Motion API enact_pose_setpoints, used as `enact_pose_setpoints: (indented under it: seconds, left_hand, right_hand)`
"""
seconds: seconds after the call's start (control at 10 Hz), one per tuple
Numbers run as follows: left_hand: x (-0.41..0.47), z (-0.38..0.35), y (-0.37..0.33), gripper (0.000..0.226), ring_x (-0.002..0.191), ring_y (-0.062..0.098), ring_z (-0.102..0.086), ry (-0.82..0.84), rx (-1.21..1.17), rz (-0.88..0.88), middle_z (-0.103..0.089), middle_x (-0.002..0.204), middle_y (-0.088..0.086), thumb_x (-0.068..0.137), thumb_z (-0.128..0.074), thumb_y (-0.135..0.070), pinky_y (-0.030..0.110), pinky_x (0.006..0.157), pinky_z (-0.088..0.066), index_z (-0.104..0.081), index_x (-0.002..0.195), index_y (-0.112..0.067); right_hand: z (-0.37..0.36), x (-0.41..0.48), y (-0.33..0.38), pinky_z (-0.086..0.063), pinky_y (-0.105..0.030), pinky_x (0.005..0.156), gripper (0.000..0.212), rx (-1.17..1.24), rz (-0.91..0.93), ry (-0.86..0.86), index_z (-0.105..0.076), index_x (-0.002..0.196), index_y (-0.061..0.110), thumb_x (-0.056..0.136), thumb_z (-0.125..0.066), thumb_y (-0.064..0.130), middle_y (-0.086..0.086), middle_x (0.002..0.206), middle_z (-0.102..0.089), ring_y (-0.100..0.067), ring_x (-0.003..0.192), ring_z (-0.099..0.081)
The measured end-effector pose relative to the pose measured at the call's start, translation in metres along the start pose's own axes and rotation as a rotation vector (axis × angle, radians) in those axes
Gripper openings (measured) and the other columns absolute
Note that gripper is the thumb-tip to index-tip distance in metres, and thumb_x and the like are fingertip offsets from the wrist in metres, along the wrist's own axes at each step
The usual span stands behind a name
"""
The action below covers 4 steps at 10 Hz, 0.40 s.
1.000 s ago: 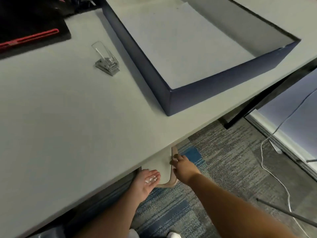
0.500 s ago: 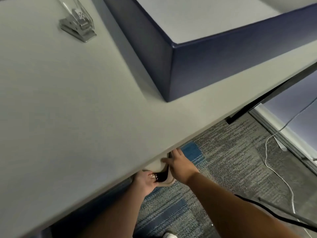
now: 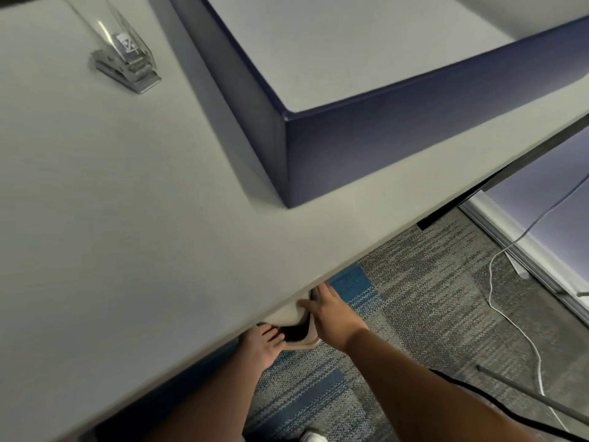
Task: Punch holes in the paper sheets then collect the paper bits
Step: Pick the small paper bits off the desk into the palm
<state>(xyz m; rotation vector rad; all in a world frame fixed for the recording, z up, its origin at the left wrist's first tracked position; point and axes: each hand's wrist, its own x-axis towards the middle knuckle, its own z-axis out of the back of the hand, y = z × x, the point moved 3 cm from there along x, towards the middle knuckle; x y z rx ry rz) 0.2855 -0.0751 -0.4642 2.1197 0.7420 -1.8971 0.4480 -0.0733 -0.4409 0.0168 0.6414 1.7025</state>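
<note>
Collection nears its end: our left hand [image 3: 259, 344], cupping paper bits a second ago, tips relaxed fingers into the bin [image 3: 310, 341], straight-fingered right hand [image 3: 330, 312] pressing its lid [image 3: 287, 314].

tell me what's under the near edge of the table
A beige bin pokes out below the table edge. The right hand rests on its lid; the left hand has its fingers at the dark opening. The tabletop hides the rest of the bin, and its contents cannot be seen.
</note>
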Motion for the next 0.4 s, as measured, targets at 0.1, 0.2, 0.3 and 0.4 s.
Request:
enact_pose_setpoints:
  seconds: [0.1,0.2,0.3,0.4]
  left_hand:
    - [0.000,0.011,0.000,0.055,0.138,0.040,-0.031,-0.029,0.143,-0.037,-0.032,0.149,0.026,0.103,-0.023,-0.031,0.046,0.114,-0.026,-0.027,0.142,0.009]
    - [-0.016,0.019,0.000,0.051,0.131,0.037,-0.042,-0.031,0.273,-0.087,-0.043,0.140,0.027,0.103,-0.032,-0.028,0.044,0.110,-0.034,-0.037,0.135,0.012]
    - [-0.029,0.018,-0.004,0.043,0.128,0.034,-0.045,-0.016,0.277,-0.116,-0.047,0.137,0.025,0.100,-0.039,-0.021,0.041,0.105,-0.037,-0.042,0.132,0.008]
    - [-0.041,0.017,-0.014,0.039,0.134,0.033,-0.040,-0.055,0.299,-0.153,-0.043,0.142,0.022,0.101,-0.036,-0.012,0.041,0.108,-0.034,-0.040,0.136,0.005]
  right_hand:
    - [0.002,0.000,0.003,-0.038,-0.047,0.108,0.053,0.077,-0.058,0.057,-0.041,0.134,0.025,0.084,-0.050,0.008,-0.006,0.154,-0.016,-0.030,0.143,-0.014]
    - [0.008,0.002,0.008,-0.032,-0.042,0.113,0.069,0.163,-0.141,0.125,-0.028,0.144,0.021,0.082,-0.048,0.000,-0.002,0.157,-0.010,-0.024,0.145,-0.010]
    - [0.015,0.004,0.013,-0.034,-0.041,0.111,0.075,0.193,-0.209,0.191,-0.022,0.147,0.021,0.080,-0.046,-0.002,0.000,0.158,-0.011,-0.026,0.143,-0.020]
    - [0.030,0.000,0.023,-0.039,-0.045,0.106,0.074,0.177,-0.262,0.241,-0.021,0.147,0.020,0.080,-0.046,-0.001,-0.003,0.155,-0.020,-0.032,0.134,-0.033]
